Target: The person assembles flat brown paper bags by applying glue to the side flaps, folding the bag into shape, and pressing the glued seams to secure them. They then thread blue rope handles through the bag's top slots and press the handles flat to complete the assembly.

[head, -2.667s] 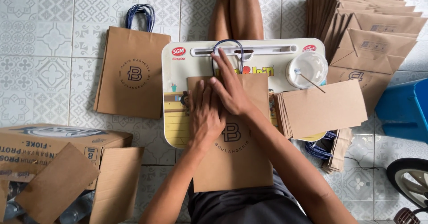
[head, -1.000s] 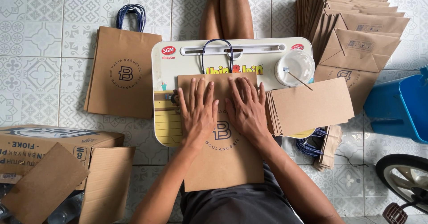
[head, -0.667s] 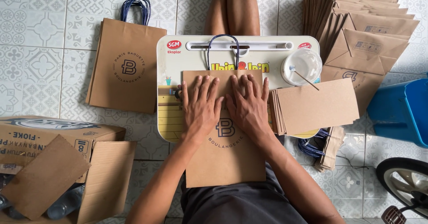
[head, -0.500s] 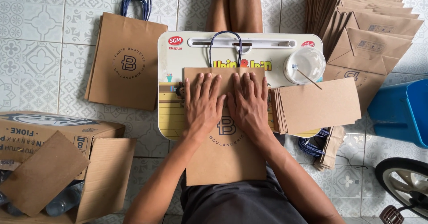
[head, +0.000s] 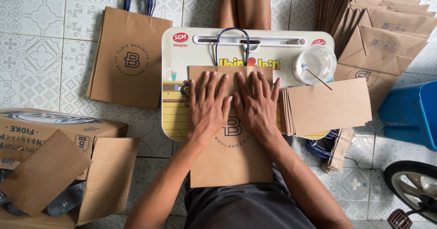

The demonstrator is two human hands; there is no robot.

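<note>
A flat brown paper bag [head: 232, 160] with a round printed logo lies on a small white lap table [head: 182, 56], its lower half hanging over my lap. My left hand [head: 207, 106] and my right hand [head: 257, 104] rest side by side on the bag's upper half, palms down, fingers spread and pointing away from me. A blue cord handle [head: 231, 42] loops out past the bag's top edge onto the table. Neither hand grips anything.
A stack of brown card sheets [head: 327, 106] sits on the table's right, by a clear round dish [head: 315, 64] with a stick. A finished bag [head: 127, 58] lies left on the tiled floor. Folded bags [head: 378, 24] are piled top right. Cardboard box [head: 59, 165] bottom left, blue bin [head: 409, 113] right.
My right hand came down from the bag's top edge. Both hands now lie flat side by side on the bag and have slid slightly away from me.
</note>
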